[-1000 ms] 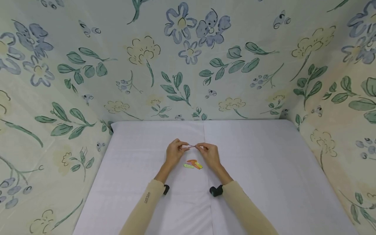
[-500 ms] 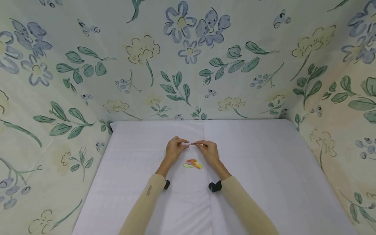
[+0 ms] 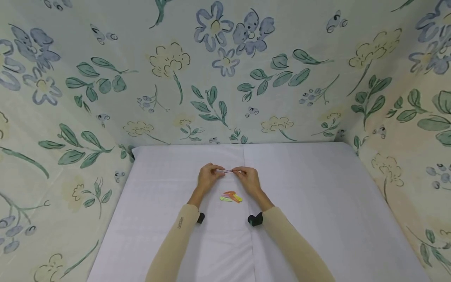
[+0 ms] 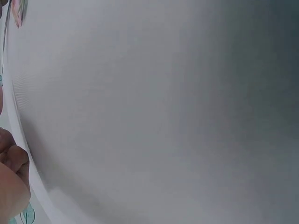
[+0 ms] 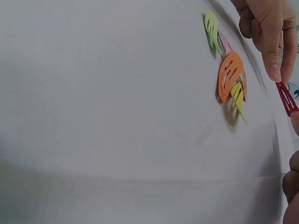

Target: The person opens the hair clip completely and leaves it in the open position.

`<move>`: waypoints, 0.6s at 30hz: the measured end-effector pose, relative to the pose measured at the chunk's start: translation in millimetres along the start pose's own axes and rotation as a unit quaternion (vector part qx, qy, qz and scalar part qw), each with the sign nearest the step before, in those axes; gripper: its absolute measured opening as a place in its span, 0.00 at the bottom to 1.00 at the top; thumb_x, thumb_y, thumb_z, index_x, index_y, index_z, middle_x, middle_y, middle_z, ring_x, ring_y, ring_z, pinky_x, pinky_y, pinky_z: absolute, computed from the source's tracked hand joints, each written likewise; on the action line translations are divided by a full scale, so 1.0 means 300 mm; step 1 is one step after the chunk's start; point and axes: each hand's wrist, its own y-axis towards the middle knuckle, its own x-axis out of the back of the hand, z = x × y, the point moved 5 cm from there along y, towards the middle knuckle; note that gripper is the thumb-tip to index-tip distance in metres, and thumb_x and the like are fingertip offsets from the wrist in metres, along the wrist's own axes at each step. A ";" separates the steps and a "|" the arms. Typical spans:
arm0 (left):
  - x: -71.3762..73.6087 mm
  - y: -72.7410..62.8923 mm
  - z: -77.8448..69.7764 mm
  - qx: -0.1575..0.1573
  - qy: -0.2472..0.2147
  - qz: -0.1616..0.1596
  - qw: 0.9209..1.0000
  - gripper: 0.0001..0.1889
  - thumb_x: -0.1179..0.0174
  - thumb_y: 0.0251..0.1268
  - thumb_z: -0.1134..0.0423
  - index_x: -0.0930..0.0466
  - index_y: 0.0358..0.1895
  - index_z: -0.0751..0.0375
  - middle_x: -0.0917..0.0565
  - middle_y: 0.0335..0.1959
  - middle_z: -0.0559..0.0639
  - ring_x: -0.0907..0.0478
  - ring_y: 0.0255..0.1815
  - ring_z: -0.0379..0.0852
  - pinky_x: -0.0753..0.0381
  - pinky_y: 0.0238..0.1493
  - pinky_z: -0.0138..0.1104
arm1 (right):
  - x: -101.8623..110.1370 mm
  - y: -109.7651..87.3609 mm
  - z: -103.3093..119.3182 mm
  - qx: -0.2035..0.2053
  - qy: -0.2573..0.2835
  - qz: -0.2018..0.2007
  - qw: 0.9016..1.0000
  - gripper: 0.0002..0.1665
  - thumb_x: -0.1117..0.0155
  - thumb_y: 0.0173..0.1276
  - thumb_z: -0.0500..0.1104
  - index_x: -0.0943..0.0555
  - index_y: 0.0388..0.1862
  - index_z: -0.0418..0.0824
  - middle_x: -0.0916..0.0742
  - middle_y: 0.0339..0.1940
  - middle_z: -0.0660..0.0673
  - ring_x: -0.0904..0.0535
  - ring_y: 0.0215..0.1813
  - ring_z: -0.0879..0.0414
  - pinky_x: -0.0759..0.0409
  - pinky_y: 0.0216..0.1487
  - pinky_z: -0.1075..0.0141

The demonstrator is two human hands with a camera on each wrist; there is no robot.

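A red snap hair clip (image 5: 286,99) is stretched between both hands, above the cloth. My left hand (image 3: 207,179) pinches one end of it between thumb and fingers. The other end is pinched by my right hand (image 3: 250,181), whose fingertips show at the edge of the right wrist view. Just nearer than the hands lies a small pile of clips on the cloth: a light green clip (image 5: 211,23), a pink clip (image 5: 225,44), orange clips (image 5: 230,70) and a yellow clip (image 5: 238,94). Only part of the left hand shows in the left wrist view.
A white cloth (image 3: 310,203) covers the table. Floral curtains (image 3: 229,98) stand behind and on both sides of it. Black wrist cameras (image 3: 255,219) sit at the sleeve cuffs.
Both hands have drifted slightly away from the body, toward the far edge, with the red hair clip between them. The pile of clips has stayed put.
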 end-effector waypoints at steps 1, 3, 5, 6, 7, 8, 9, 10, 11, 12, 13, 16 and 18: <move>0.000 0.003 -0.001 0.001 0.000 0.003 1.000 0.09 0.23 0.57 0.64 0.07 0.41 0.58 0.25 0.26 0.51 0.32 0.29 0.42 0.35 0.33 0.31 | 0.000 0.002 -0.001 -0.002 -0.001 0.000 1.000 0.07 0.29 0.71 0.40 0.07 0.43 0.41 0.27 0.18 0.51 0.36 0.24 0.62 0.42 0.26 0.72; -0.002 0.010 -0.004 0.000 0.005 0.007 1.000 0.09 0.23 0.57 0.64 0.07 0.41 0.58 0.25 0.26 0.51 0.32 0.29 0.43 0.34 0.33 0.31 | 0.000 0.005 -0.003 -0.005 -0.004 0.000 1.000 0.07 0.29 0.71 0.40 0.07 0.43 0.41 0.26 0.18 0.50 0.36 0.24 0.61 0.42 0.26 0.72; -0.004 0.017 -0.008 -0.002 0.011 0.012 1.000 0.09 0.23 0.57 0.64 0.07 0.41 0.58 0.24 0.26 0.51 0.32 0.29 0.42 0.34 0.33 0.31 | 0.001 0.008 -0.005 -0.010 -0.008 -0.001 1.000 0.07 0.29 0.71 0.40 0.07 0.43 0.41 0.25 0.18 0.50 0.36 0.24 0.61 0.42 0.26 0.72; -0.005 0.020 -0.010 -0.002 0.013 0.014 1.000 0.09 0.23 0.57 0.64 0.07 0.41 0.58 0.24 0.27 0.52 0.32 0.29 0.42 0.34 0.33 0.31 | 0.001 0.010 -0.005 -0.013 -0.011 -0.002 1.000 0.07 0.29 0.71 0.40 0.07 0.43 0.41 0.25 0.18 0.50 0.35 0.24 0.61 0.41 0.26 0.72; -0.006 0.024 -0.013 -0.004 0.015 0.016 1.000 0.09 0.23 0.57 0.64 0.07 0.41 0.58 0.24 0.27 0.52 0.32 0.29 0.43 0.34 0.33 0.31 | 0.001 0.011 -0.004 -0.015 -0.014 -0.002 1.000 0.07 0.29 0.71 0.40 0.07 0.43 0.41 0.24 0.19 0.49 0.35 0.24 0.61 0.41 0.26 0.72; -0.007 0.028 -0.014 -0.004 0.017 0.016 1.000 0.09 0.23 0.57 0.64 0.07 0.41 0.58 0.24 0.27 0.52 0.32 0.29 0.43 0.34 0.33 0.31 | 0.001 0.013 -0.005 -0.019 -0.017 -0.003 1.000 0.07 0.29 0.71 0.40 0.07 0.43 0.41 0.24 0.19 0.49 0.34 0.25 0.60 0.41 0.27 0.72; -0.008 0.031 -0.015 -0.002 0.019 0.018 1.000 0.09 0.23 0.57 0.64 0.07 0.41 0.58 0.24 0.27 0.52 0.32 0.29 0.43 0.34 0.33 0.31 | 0.001 0.015 -0.005 -0.022 -0.020 -0.003 1.000 0.07 0.29 0.71 0.40 0.07 0.43 0.41 0.23 0.19 0.49 0.34 0.25 0.60 0.41 0.27 0.72; -0.009 0.033 -0.016 0.000 0.021 0.019 1.000 0.09 0.23 0.57 0.65 0.07 0.41 0.58 0.23 0.27 0.52 0.31 0.29 0.43 0.34 0.32 0.31 | 0.001 0.016 -0.005 -0.025 -0.024 -0.004 0.999 0.07 0.29 0.71 0.40 0.07 0.43 0.41 0.23 0.19 0.49 0.34 0.25 0.60 0.40 0.27 0.72; -0.010 0.035 -0.015 0.002 0.023 0.020 1.000 0.09 0.23 0.57 0.65 0.07 0.41 0.58 0.23 0.27 0.52 0.31 0.29 0.43 0.34 0.32 0.31 | 0.000 0.018 -0.004 -0.028 -0.029 -0.004 0.999 0.07 0.29 0.71 0.41 0.07 0.43 0.41 0.23 0.20 0.49 0.34 0.25 0.60 0.40 0.27 0.72; -0.012 0.037 -0.014 0.005 0.026 0.021 0.999 0.09 0.23 0.57 0.65 0.07 0.41 0.58 0.23 0.27 0.52 0.31 0.28 0.43 0.34 0.32 0.31 | -0.001 0.020 -0.004 -0.030 -0.032 -0.004 0.999 0.07 0.29 0.71 0.41 0.07 0.43 0.41 0.23 0.20 0.49 0.34 0.26 0.60 0.40 0.27 0.72; -0.013 0.039 -0.014 0.008 0.030 0.021 0.999 0.09 0.23 0.56 0.64 0.07 0.41 0.58 0.23 0.27 0.51 0.31 0.28 0.42 0.33 0.32 0.31 | -0.002 0.022 -0.005 -0.033 -0.035 -0.004 0.999 0.07 0.29 0.71 0.41 0.07 0.43 0.41 0.23 0.20 0.48 0.34 0.26 0.59 0.40 0.27 0.72; -0.018 0.042 -0.012 0.015 0.041 0.022 0.999 0.09 0.23 0.57 0.64 0.07 0.42 0.58 0.23 0.27 0.51 0.31 0.28 0.42 0.33 0.32 0.31 | -0.005 0.028 -0.006 -0.039 -0.041 -0.005 0.998 0.08 0.29 0.71 0.42 0.08 0.44 0.42 0.22 0.21 0.48 0.33 0.27 0.59 0.40 0.28 0.71; -0.021 0.043 -0.011 0.019 0.045 0.022 0.999 0.10 0.23 0.57 0.64 0.07 0.42 0.58 0.23 0.28 0.51 0.31 0.29 0.42 0.33 0.32 0.31 | -0.006 0.031 -0.007 -0.041 -0.044 -0.007 0.998 0.08 0.29 0.71 0.41 0.08 0.44 0.42 0.20 0.22 0.48 0.32 0.27 0.59 0.39 0.28 0.71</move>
